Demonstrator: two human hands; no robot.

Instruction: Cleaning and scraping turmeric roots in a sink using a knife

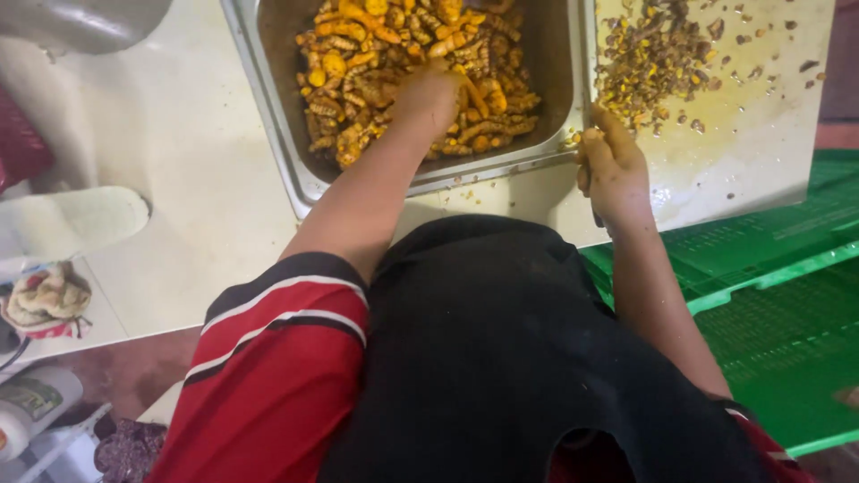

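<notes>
Orange-yellow turmeric roots fill the steel tray at twelve o'clock; your left hand is buried among them, fingers curled, grip not discernible. Your right hand, at two o'clock, is closed around a dark handle just beside the tray's corner. Peelings litter the white board beyond.
</notes>
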